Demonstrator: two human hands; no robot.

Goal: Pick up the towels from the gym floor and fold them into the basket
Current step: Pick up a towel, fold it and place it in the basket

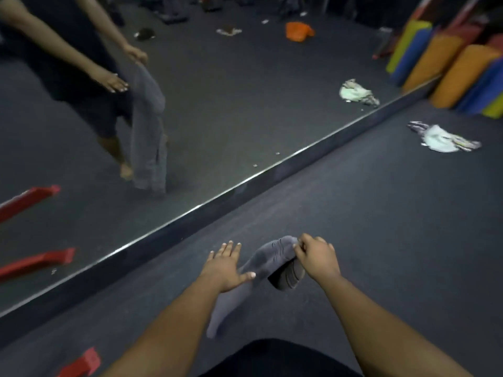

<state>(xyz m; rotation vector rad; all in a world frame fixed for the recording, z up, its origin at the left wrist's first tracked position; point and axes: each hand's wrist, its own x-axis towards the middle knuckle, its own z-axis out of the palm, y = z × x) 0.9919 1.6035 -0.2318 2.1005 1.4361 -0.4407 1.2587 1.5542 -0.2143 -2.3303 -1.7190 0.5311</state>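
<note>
A grey towel (pixel 268 261) hangs in front of me, its lower end trailing down toward the dark floor. My right hand (pixel 315 255) grips its bunched top edge. My left hand (pixel 227 265) is spread with straight fingers, its thumb touching the hanging cloth. A pale green and white towel (pixel 446 138) lies crumpled on the floor at the right. No basket is in view.
A wall mirror (pixel 190 118) with a metal bottom rail runs diagonally across the left. It reflects me, the grey towel, an orange cloth and other scattered items. Coloured foam pads (pixel 462 74) stand at the far right. A red object (pixel 81 363) lies at the lower left.
</note>
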